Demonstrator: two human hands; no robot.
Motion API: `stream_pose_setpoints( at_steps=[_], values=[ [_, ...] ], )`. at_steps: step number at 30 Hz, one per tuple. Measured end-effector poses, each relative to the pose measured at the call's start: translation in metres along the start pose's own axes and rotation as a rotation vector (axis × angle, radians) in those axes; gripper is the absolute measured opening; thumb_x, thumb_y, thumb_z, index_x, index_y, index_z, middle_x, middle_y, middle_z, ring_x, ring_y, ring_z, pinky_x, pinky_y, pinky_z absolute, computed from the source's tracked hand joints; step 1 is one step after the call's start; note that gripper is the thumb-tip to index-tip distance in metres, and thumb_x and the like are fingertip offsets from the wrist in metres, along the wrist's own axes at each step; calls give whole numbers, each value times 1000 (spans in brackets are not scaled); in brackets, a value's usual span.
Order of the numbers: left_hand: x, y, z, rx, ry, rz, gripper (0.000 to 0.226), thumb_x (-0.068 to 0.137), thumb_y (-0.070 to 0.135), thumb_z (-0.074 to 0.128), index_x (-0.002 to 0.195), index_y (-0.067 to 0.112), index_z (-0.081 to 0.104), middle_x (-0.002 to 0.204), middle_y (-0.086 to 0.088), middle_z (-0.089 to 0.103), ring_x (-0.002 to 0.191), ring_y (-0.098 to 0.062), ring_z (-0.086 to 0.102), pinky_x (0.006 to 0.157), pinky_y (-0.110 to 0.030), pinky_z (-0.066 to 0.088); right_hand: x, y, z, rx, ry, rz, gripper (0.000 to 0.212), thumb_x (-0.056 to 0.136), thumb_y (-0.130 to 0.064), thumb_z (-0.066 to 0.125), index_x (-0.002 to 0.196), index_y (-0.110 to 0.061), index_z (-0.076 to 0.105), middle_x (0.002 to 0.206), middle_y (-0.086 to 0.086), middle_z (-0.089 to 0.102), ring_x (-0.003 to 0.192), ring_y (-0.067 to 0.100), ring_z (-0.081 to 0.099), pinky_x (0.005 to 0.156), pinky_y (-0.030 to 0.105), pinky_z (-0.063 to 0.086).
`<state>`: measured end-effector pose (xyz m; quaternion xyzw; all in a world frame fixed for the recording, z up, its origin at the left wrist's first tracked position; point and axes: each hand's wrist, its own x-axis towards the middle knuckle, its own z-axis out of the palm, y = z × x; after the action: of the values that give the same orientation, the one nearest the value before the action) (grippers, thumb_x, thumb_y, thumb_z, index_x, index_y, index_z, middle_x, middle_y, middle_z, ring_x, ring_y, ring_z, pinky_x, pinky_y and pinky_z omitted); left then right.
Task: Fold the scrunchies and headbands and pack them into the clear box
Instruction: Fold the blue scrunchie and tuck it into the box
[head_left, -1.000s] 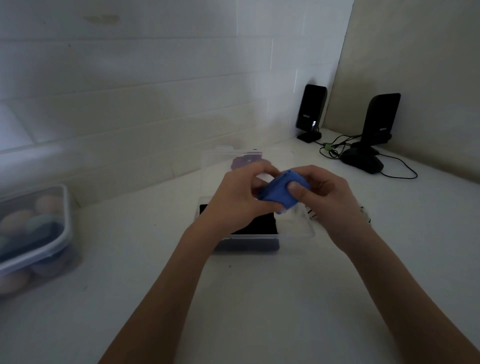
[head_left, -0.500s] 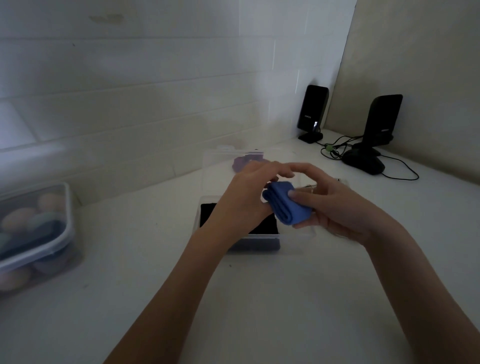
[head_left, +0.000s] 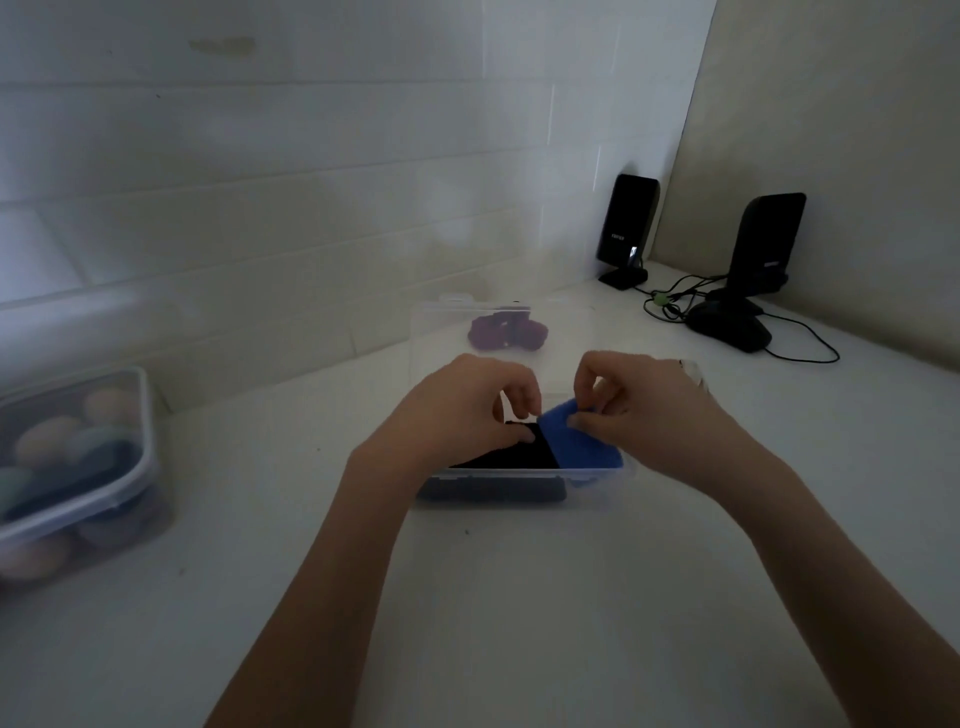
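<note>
A folded blue headband (head_left: 579, 441) sits at the right end of the clear box (head_left: 524, 475), partly inside it. My right hand (head_left: 639, 405) pinches its top edge. A folded black piece (head_left: 519, 452) fills the left part of the box, and my left hand (head_left: 457, 410) rests fingertips on it, holding nothing. The box's clear lid (head_left: 452, 332) stands open behind the hands. A purple scrunchie (head_left: 506, 332) lies behind that lid, seen through it.
A lidded clear container (head_left: 72, 467) with several coloured soft items stands at the left. Two black speakers (head_left: 626, 228) (head_left: 763, 244) with cables and a dark mouse (head_left: 727, 330) occupy the back right corner. A tiled wall runs behind the white counter (head_left: 493, 597).
Both hands came down from above the box. The blue headband went from being held up between them to resting in the box's right end. The left hand shifted onto the black piece.
</note>
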<state>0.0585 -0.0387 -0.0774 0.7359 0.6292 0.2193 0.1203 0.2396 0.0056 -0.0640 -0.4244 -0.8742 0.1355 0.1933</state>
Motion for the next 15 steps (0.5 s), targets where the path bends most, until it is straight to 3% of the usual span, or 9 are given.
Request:
stream_pose_setpoints(
  at_steps=[4, 7, 10, 13, 15],
  values=[
    [2, -4, 7, 42, -67, -28, 16, 76, 24, 73, 93, 24, 71, 90, 11, 69, 76, -8, 62, 77, -30, 55, -1, 2, 7, -202, -22, 60, 17, 83, -38, 64, 75, -32, 50, 90, -10, 71, 93, 13, 60, 94, 37, 39],
    [2, -7, 10, 39, -80, -34, 19, 77, 23, 73, 95, 22, 72, 94, 7, 71, 77, -8, 62, 77, -27, 54, 1, 3, 13, -292, -23, 84, 9, 84, -40, 62, 80, -32, 59, 95, -9, 70, 102, 17, 56, 93, 38, 33],
    [2, -9, 11, 30, -88, -41, 20, 77, 24, 73, 97, 22, 72, 97, 5, 71, 80, -9, 62, 77, -27, 53, 6, 1, 17, -484, -94, 42, 17, 86, -35, 60, 93, -24, 70, 104, 1, 65, 105, 22, 51, 90, 36, 36],
    [3, -11, 12, 32, -98, -37, 22, 77, 25, 73, 99, 21, 72, 97, 4, 71, 78, -8, 61, 76, -23, 52, 8, -3, 15, -550, -121, -85, 18, 84, -29, 61, 99, -21, 68, 113, 0, 58, 107, 21, 46, 87, 34, 37],
    [4, -11, 13, 32, -92, -33, 22, 77, 24, 73, 99, 21, 72, 95, 4, 72, 76, -7, 60, 73, -21, 50, 9, -5, 11, -513, -153, -157, 19, 83, -31, 63, 101, -28, 64, 106, -7, 57, 108, 19, 45, 85, 33, 34]
  ],
)
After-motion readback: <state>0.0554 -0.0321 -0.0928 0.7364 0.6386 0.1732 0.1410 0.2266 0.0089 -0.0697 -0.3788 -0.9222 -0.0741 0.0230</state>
